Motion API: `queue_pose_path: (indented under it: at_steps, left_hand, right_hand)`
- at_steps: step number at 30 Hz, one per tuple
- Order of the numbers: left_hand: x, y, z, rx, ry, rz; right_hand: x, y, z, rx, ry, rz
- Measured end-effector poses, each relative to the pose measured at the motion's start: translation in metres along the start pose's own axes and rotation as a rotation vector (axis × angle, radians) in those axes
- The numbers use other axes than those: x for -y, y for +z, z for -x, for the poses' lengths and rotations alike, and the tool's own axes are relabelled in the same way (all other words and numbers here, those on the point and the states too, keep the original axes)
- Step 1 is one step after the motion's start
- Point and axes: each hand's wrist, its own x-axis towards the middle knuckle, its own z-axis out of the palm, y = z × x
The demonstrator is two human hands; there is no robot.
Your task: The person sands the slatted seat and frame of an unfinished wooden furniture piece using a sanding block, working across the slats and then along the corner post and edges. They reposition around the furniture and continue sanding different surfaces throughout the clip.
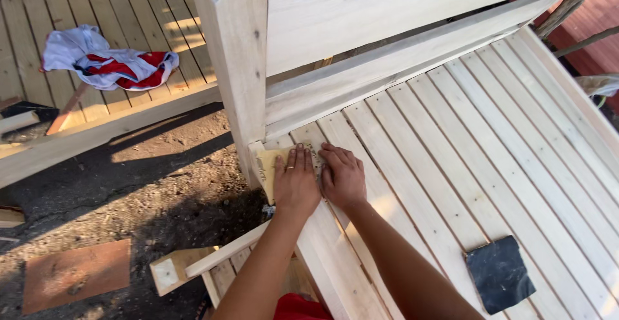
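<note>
both hands flat on tan sandpaper sheet (271,168) atop slatted wood bench (451,139), left hand (296,181) & right hand (342,177) grip nothing, dark sandpaper square (500,273) nearby

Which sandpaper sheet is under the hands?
The tan sheet near the post; both the left hand and right hand press on it. The dark sheet lies untouched on the slats.

Bright, low sunlight falls from the upper left, whitening the post (235,56) and slats (451,133) almost to glare. Deep hard shadows lie across the dirt (161,184) at left. Focus is sharp throughout, with slight wide-angle bending at the edges.
</note>
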Motion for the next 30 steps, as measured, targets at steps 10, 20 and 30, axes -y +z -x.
queue_pose_path:
  at_steps: [10,20,30]
  left_hand:
    - [0.006,0.011,0.002,0.008,-0.053,-0.086]
    - [0.017,0.003,0.002,0.024,-0.083,-0.074]
    - [0.006,-0.003,-0.015,0.133,-0.178,-0.204]
  right_hand:
    - [0.004,-0.005,0.002,0.006,0.031,-0.070]
    - [0.006,-0.005,-0.005,0.010,0.073,-0.084]
    - [-0.011,0.009,-0.003,-0.030,-0.048,-0.078]
